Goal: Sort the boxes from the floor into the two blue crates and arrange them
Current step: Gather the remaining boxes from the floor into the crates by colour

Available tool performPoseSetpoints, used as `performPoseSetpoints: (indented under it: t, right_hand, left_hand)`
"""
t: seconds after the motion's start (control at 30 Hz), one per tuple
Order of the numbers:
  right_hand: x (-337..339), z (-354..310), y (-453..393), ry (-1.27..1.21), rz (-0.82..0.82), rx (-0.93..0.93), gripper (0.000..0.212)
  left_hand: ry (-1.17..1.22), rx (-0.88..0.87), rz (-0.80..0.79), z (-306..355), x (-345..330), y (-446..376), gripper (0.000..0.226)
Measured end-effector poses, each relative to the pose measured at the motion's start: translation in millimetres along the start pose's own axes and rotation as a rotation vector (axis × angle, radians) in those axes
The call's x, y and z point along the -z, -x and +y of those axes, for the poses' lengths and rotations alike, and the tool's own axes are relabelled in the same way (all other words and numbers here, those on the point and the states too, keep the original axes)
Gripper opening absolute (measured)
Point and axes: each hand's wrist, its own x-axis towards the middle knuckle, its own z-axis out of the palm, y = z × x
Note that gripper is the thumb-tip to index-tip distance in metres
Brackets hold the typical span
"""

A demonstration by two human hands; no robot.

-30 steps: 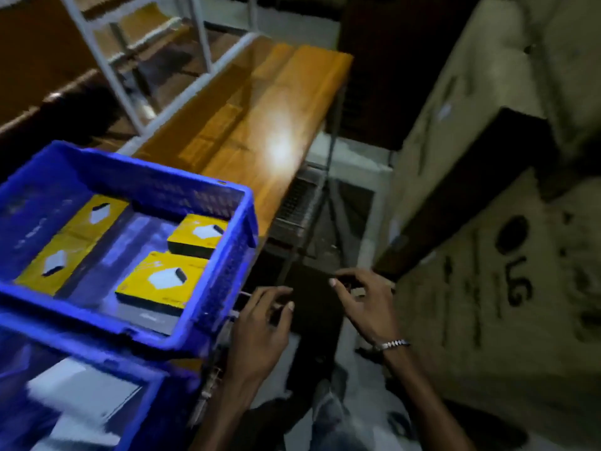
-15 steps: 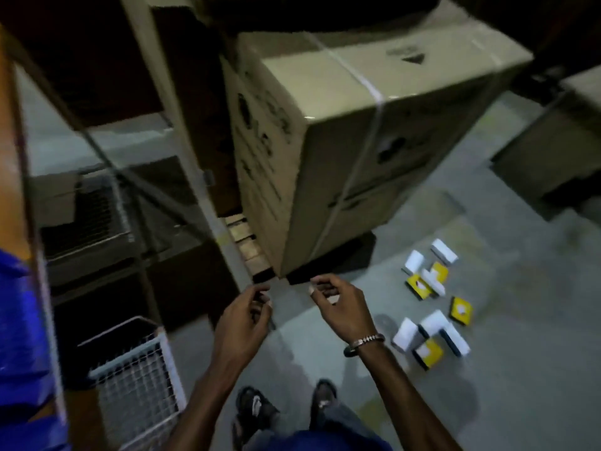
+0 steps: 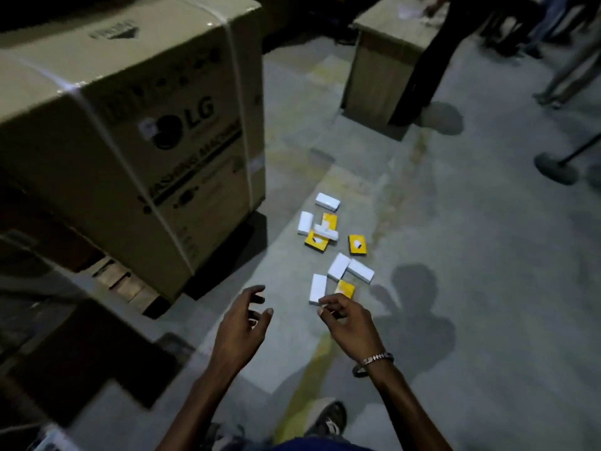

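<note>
At the left a large cardboard carton printed with LG stands on a wooden pallet on the grey floor. Near its lower corner the left hand hangs in the air, its grip loose, fingers spread and lightly bent, holding nothing. Just right of it the right hand, a metal bracelet on its wrist, also has a slack, empty grip with fingers half curled. Beyond the hands, the small boxes lie scattered on the floor, white ones and yellow ones mixed, some overlapping; the nearest white one sits just past the right fingertips. Far right stands a wooden cabinet. The blue crates are out of view.
</note>
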Motion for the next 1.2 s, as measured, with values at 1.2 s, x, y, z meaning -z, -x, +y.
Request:
performPoseSetpoints:
  t: [1.2]
  right_hand:
    - [254, 358, -463, 0.148, -0.106, -0.429, 0.009]
  left_hand:
    - [0.138, 0.509, -0.006, 60, -492, -345, 0.024]
